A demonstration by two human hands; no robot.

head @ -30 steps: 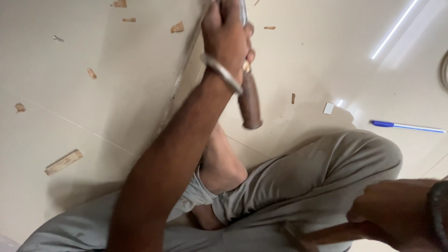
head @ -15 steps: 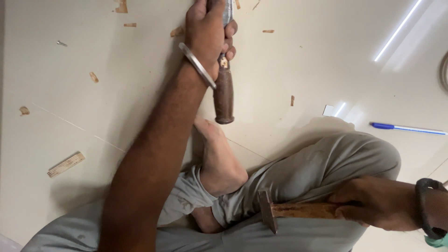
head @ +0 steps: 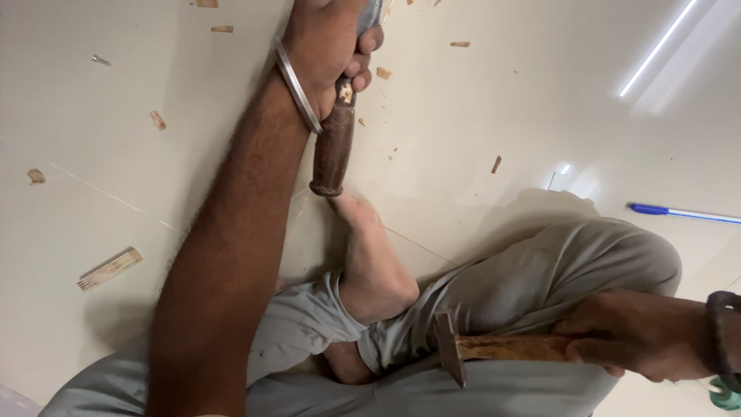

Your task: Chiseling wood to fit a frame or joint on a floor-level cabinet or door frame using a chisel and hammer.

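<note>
My left hand [head: 328, 38] reaches away from me at the top of the view and is closed around a chisel. Its dark wooden handle [head: 333, 147] points back toward my bare foot [head: 370, 262]; the blade runs out of the frame. A steel bangle [head: 297, 85] sits on that wrist. My right hand [head: 625, 336], with a dark band on its wrist, grips the rusty shaft of a hammer [head: 494, 349] low at the right. The hammer lies level over my grey trouser leg [head: 540, 286], head toward the left.
I sit cross-legged on a pale tiled floor [head: 478, 131]. Wood chips [head: 384, 73] are scattered near the chisel. A small strip of wood [head: 109, 269] lies at the left and a blue pen [head: 679, 213] at the right.
The left hand and chisel have shifted toward the top of the view. The right hand has come further into view with the hammer, whose head now shows fully.
</note>
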